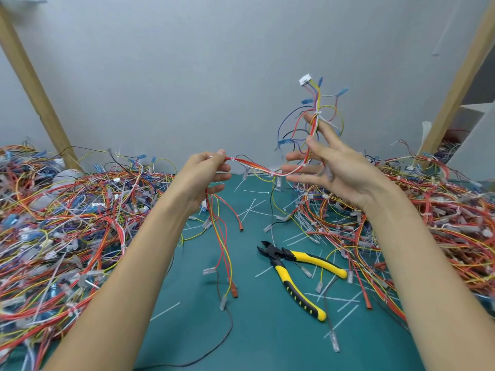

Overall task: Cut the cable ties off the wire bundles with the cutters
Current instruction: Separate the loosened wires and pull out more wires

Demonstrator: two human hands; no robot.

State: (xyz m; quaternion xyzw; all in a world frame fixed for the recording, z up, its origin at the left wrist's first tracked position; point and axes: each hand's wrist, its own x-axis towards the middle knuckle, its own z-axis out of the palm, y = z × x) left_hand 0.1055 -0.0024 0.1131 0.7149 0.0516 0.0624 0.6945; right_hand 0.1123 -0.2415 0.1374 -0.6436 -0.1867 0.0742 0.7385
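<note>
The left hand [206,172] pinches one end of a wire bundle [257,167] with its fingers [221,153] curled in tight. The right hand [334,172] holds the other part up high. Its thumb and first finger pinch the wires and its other fingers are spread out wide. The bundle hangs in the air between the two hands, above the green surface [254,330]. A white connector [305,79] sticks up at the top end. Small white cable ties [272,174] are wrapped around the bundle, so this one is not cut yet. The yellow and black cutters [292,266] lie on the surface below the right hand, and no hand is touching them. Lots of thin white cut-off ties [251,207] lie on the surface, so some of the job looks done. There is a big wire pile on the left [67,210] and another on the right [442,210]. It is too messy to tell which pile is finished, but I think a lot of work is left. Next, a hand needs to pick up the cutters.
</note>
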